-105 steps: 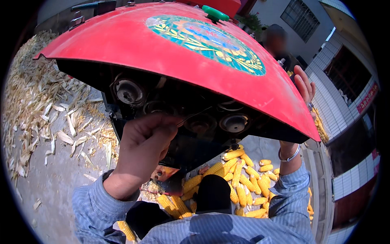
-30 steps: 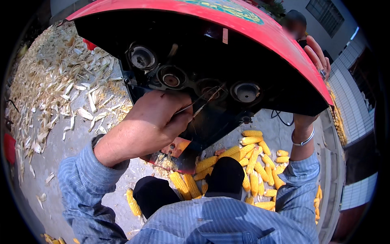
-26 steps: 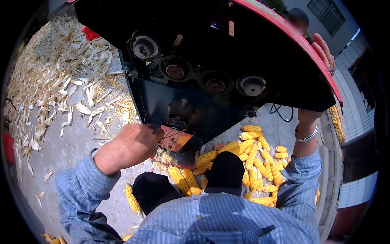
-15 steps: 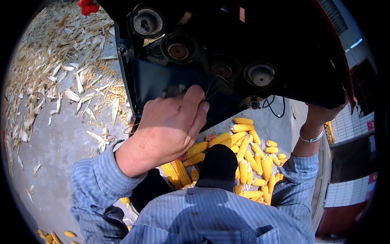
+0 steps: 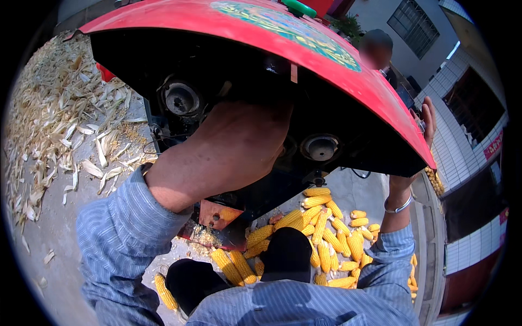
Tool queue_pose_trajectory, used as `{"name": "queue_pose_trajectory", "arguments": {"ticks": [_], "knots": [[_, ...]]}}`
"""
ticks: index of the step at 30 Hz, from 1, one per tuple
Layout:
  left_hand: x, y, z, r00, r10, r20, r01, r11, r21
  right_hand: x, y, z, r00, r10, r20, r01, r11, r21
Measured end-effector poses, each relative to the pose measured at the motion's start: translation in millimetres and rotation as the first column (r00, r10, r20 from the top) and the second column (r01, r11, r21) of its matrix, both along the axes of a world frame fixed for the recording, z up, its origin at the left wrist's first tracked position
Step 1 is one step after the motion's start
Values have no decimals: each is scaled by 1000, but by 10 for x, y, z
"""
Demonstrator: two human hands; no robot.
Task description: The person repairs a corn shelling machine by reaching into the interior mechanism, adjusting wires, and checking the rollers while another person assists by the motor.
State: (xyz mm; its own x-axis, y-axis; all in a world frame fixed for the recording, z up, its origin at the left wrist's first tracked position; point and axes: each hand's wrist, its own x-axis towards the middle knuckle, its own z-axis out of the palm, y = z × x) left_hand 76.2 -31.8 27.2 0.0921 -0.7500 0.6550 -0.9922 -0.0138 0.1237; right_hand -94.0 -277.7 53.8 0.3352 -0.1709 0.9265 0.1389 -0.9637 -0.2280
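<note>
A big red curved cover point(image 5: 244, 27) of a dark machine is tilted up over me. My right hand point(image 5: 428, 120) grips its right edge, with a bracelet on the wrist below. My left hand point(image 5: 234, 146) reaches up into the black inside of the machine, between a round pulley point(image 5: 179, 99) and a second round hub point(image 5: 319, 146). Its fingertips are lost in the shadow under the cover, so what they touch is hidden. Both forearms wear blue striped sleeves.
Several yellow corn cobs point(image 5: 326, 233) lie on the concrete by my dark-trousered knees point(image 5: 285, 252). An orange chute point(image 5: 217, 214) sits under the machine. Pale husks point(image 5: 65, 125) litter the ground at left. Another person point(image 5: 375, 48) stands behind the cover; tiled buildings rise at right.
The view has tilted back, so the red top of the cover shows again. My left hand has gone higher and deeper into the machine. My right hand has kept its hold on the cover's edge.
</note>
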Motion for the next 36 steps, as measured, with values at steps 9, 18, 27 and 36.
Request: {"name": "queue_pose_trajectory", "arguments": {"ticks": [9,18,27,36], "knots": [[35,15,30,998,-62,-12,62,998,-8,-90,-32,-84,993,-118,29,121,984,-130],[8,-217,-236,962,-256,-99,211,919,-332,-36,-17,-107,996,-85,-4,85,996,-41],[-44,-240,-303,874,-263,-409,125,934,-335,28,27,-64,991,-134,10,134,991,-9],[-101,-227,-19,980,-13,201,77,945,-316,-70,-20,-71,989,-148,11,146,956,-253]]}}
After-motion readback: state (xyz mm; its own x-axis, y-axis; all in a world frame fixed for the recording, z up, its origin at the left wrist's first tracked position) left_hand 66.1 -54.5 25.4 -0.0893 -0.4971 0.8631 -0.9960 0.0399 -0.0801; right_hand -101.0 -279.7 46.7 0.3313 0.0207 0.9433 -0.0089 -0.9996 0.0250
